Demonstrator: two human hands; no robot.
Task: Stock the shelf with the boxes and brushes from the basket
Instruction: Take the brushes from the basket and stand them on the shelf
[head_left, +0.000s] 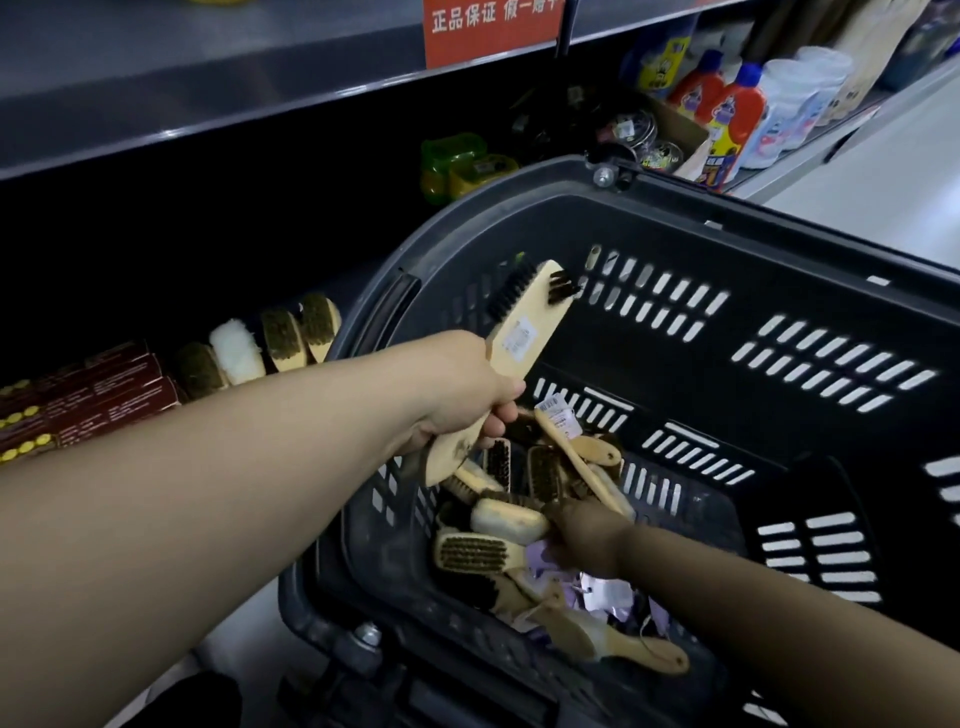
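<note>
A large dark plastic basket (675, 234) stands in front of the shelf and holds a heap of wooden brushes (488, 551) and some pale purple packets (602, 592). My left hand (467, 395) grips a long wooden brush (524, 327) by its handle and holds it above the basket's left rim, bristle end up. My right hand (587, 535) is down inside the basket, with its fingers curled on a long-handled wooden brush (576, 457) in the heap. On the dark lower shelf at the left lie dark red boxes (93, 395) and a row of brushes (260, 348).
A grey upper shelf (208, 88) with a red sign (488, 26) overhangs the dark shelf bay. Green and yellow items (457, 166) sit deeper in it. Bottles (737, 109), round tins (639, 135) and other packs stand at the top right. Pale floor (883, 171) lies to the right.
</note>
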